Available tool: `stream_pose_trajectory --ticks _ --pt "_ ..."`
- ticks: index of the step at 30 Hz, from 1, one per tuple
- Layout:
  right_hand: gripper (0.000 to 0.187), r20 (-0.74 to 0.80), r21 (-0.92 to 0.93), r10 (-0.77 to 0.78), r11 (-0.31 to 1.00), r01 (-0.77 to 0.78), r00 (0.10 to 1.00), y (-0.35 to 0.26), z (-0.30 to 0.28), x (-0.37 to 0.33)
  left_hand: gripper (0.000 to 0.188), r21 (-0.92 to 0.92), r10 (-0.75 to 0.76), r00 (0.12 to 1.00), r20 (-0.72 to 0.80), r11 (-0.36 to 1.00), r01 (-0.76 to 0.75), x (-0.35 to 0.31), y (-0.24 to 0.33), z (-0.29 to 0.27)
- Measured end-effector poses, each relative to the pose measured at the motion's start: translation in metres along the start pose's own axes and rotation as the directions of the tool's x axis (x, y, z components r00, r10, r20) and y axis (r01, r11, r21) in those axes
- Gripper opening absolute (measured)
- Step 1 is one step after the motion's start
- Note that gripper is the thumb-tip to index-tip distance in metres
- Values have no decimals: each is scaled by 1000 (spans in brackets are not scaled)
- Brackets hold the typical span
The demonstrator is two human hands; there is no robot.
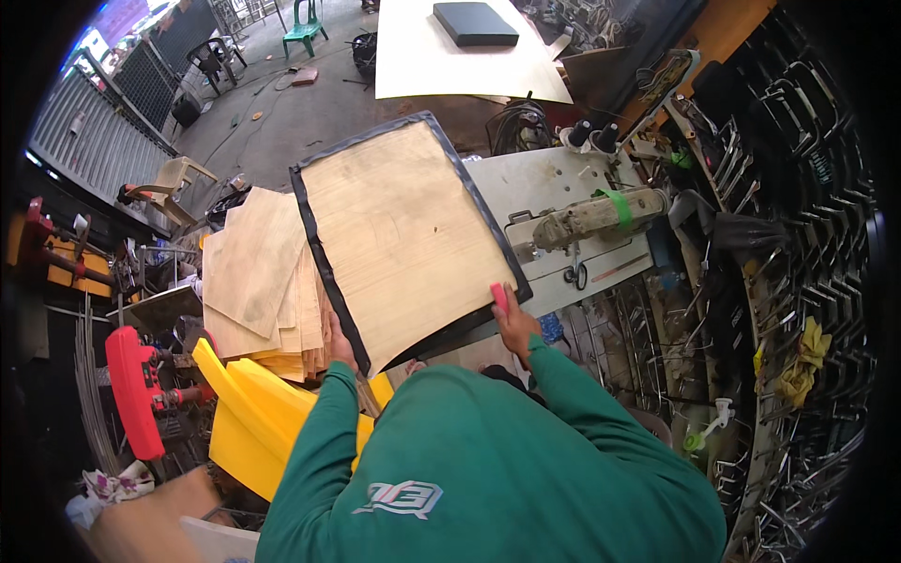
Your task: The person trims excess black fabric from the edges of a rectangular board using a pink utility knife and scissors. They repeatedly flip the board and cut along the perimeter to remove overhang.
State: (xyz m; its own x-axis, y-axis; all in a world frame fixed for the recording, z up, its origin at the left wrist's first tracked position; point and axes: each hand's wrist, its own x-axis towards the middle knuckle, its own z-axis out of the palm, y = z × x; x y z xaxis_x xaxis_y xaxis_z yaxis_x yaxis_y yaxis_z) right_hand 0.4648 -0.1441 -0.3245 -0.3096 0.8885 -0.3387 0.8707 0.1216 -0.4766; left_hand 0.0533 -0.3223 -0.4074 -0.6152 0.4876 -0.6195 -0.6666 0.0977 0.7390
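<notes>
A square, light-brown plywood panel edged in black sheeting (404,235) tilts before a person in green long sleeves (460,469). The left hand (343,343) touches its lower left edge; whether those fingers pinch cannot be told. The right hand (516,324), at the panel's lower right corner, pinches a small pinkish-red block (498,297). Right of the panel sit a dusty, green-taped sewing machine (587,221) and black-handled scissors (576,274); left of it, stacked thin wooden sheets (251,263); beyond it, a flat black rectangular pad (475,24).
</notes>
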Motion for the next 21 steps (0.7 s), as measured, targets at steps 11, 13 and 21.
stream_pose_trajectory --ticks 11,13,21 --pt "82 168 -34 -184 981 192 968 54 -76 74 89 819 677 733 59 387 -424 -119 -98 76" --pt "82 156 27 -200 980 198 967 64 -64 41 72 895 690 622 371 -88 -437 -149 -68 104" --pt "75 144 341 -87 939 33 986 148 4 -94 57 444 -430 751 502 -617 -650 -181 -28 228"
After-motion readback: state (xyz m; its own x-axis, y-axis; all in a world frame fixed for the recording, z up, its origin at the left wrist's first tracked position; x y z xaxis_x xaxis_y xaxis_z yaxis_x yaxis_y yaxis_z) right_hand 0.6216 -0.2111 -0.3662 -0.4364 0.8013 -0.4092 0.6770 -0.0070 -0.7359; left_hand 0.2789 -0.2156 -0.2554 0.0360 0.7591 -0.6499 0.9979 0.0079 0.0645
